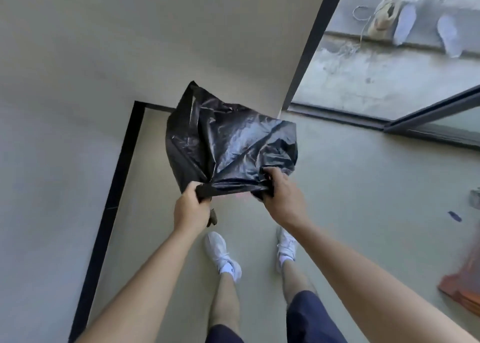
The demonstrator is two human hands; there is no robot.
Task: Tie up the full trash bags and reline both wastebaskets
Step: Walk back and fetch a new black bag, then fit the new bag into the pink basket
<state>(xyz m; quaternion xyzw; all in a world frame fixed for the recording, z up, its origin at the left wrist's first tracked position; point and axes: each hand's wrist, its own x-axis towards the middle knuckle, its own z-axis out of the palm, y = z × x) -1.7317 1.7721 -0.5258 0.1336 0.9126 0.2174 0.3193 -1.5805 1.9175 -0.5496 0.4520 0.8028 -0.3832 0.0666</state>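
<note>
1. No readable text, label, brand name, number or sign shows anywhere in the head view.
2. The black trash bag (228, 145) carries no print.
3. The white left sneaker (220, 254) has a small dark mark near its collar, too blurred to read as a logo or word.

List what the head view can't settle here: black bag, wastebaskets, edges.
- Black bag: contents and whether it is a fresh liner are hidden by its own opaque, billowed plastic.
- Wastebaskets: none in the head view.
- Left hand and right hand: fingertips buried in the bag's rim folds.
- Small dark object below the left hand: too small to identify.
- Orange object: cut off by the right edge, blurred.
</note>
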